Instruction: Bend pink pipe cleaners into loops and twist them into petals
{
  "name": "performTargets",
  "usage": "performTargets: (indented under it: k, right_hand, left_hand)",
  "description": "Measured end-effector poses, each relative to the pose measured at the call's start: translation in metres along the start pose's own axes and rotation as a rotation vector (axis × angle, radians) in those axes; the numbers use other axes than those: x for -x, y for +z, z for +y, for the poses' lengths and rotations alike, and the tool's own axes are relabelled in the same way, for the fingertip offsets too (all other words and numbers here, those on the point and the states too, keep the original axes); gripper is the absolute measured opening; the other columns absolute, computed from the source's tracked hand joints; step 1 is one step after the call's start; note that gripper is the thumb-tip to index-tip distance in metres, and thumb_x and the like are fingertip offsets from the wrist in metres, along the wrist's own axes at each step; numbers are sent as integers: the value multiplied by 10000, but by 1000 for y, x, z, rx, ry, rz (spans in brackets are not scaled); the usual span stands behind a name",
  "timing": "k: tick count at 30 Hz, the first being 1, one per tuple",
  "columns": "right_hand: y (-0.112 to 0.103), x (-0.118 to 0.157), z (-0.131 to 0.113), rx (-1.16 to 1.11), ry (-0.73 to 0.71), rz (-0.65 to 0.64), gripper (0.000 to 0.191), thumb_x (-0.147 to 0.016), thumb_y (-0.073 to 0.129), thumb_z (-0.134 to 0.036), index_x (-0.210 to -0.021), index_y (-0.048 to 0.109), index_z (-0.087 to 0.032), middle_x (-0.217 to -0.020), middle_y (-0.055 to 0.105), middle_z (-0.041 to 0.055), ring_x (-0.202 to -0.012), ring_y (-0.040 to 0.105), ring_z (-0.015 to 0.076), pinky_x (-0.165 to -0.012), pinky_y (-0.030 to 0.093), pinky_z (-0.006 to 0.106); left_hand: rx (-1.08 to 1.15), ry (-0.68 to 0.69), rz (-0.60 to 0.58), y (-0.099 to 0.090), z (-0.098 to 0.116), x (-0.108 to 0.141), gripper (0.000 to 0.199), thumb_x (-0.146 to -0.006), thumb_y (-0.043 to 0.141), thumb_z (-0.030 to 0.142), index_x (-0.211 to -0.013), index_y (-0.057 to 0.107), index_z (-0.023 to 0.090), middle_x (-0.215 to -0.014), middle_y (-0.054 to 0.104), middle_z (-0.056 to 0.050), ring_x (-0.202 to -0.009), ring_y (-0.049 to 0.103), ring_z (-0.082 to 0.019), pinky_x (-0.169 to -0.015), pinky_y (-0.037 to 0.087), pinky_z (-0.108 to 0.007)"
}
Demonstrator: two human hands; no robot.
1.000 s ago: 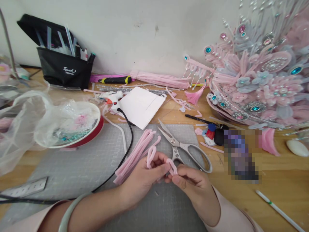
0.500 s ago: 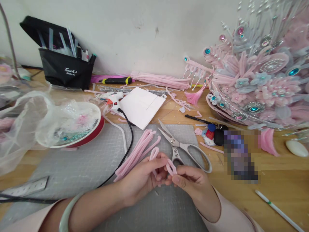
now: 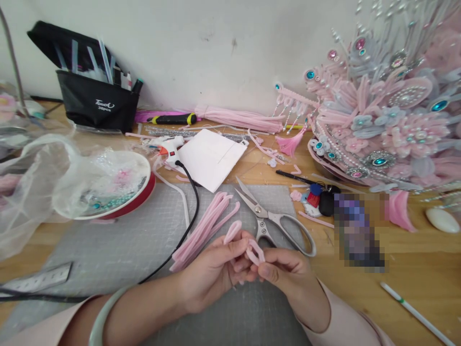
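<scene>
A looped pink pipe cleaner (image 3: 256,253) is pinched between my two hands over the grey cutting mat (image 3: 137,245). My left hand (image 3: 219,262) grips it near its middle, and one loop pokes up above the thumb. The other loop runs across to my right hand (image 3: 284,274), whose thumb and fingers close on its end. Part of the pipe cleaner is hidden behind my fingers. Just left of my hands lies a bundle of pink pipe cleaners (image 3: 203,230). Partly open scissors (image 3: 264,214) rest behind my right hand.
A white glue gun (image 3: 172,151) with a black cord lies beside a white card (image 3: 212,158). At left are a red-and-white bowl (image 3: 144,202) and a black pouch (image 3: 97,101). A large pink beaded headdress (image 3: 389,115) fills the back right; a white stick (image 3: 414,312) lies front right.
The loop between my hands is drawn out a little wider, and the loop above my left thumb leans further right. Both hands stay in nearly the same place.
</scene>
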State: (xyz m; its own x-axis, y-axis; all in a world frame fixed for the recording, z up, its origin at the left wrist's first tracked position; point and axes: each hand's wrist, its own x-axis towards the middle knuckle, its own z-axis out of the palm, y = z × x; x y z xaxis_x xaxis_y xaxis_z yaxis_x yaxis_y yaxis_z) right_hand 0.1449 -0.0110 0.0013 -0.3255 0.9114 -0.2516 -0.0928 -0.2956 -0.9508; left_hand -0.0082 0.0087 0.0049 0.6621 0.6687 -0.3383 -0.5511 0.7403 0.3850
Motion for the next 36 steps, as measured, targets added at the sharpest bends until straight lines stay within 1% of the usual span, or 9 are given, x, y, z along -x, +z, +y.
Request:
performTargets:
  k: [3,7,11,16,22,29,31,33,36]
  right_hand:
    - [0,-1,-2,42,14,22,171,-730,622,-338,-723,701,-186,-669,685,28,-621,583,126,-588,452,223]
    - [-1,-1,-2,12,46,82,168,-708,638,-350,-750,702,-201,-669,696,25,-613,604,133,-598,484,232]
    - [-1,-3,-1,37,40,85,195,-687,650,-375,-717,705,-190,-688,696,35,-644,616,146,-628,492,247]
    - [-1,-4,4,-19,39,70,185,-681,661,-368,-678,697,-186,-691,692,29,-667,618,141,-652,484,239]
    - [0,-3,3,7,23,36,207,-701,640,-379,-663,689,-182,-660,684,23,-648,610,143,-638,473,243]
    - [-1,-3,-3,150,1,16,256,-724,607,-399,-633,682,-172,-623,666,20,-621,588,139,-610,451,230]
    - [-1,-3,-3,156,17,7,243,-736,597,-389,-670,676,-169,-661,674,24,-658,606,149,-639,464,241]
    - [-2,-2,-4,174,28,-6,224,-739,595,-378,-757,670,-168,-751,685,38,-741,623,171,-698,478,264]
    - [-8,-1,-13,359,-11,38,280,-733,605,-353,-959,618,-187,-948,663,58,-870,610,191,-789,472,299]
  left_hand:
    - [-28,18,32,0,1,-2,207,-822,484,294,-716,562,134,-528,411,32,-547,501,-86,-567,375,-185]
    - [-82,48,47,-1,1,-4,223,-833,451,308,-754,575,140,-567,441,15,-566,475,-96,-583,359,-207]
    - [-157,10,70,-3,0,-5,244,-827,460,321,-735,586,133,-614,471,1,-590,439,-91,-609,344,-212]
    - [-245,-1,102,-4,0,-2,269,-780,521,390,-814,625,144,-673,519,-15,-620,451,-105,-666,353,-249]
    - [-322,-3,48,-2,2,-3,333,-763,510,463,-764,601,143,-641,494,-8,-606,425,-110,-630,320,-238]
    - [-292,31,0,1,1,-4,296,-775,510,429,-677,553,153,-619,458,9,-582,391,-106,-595,298,-224]
    - [-295,32,39,1,1,-4,286,-772,519,419,-682,561,151,-626,458,8,-596,394,-108,-610,304,-227]
    - [-303,42,119,0,1,-4,260,-757,546,407,-699,574,155,-637,459,9,-605,389,-108,-616,305,-227]
    - [-308,73,241,-1,1,-5,220,-758,552,385,-767,598,170,-633,439,18,-604,373,-108,-592,295,-221]
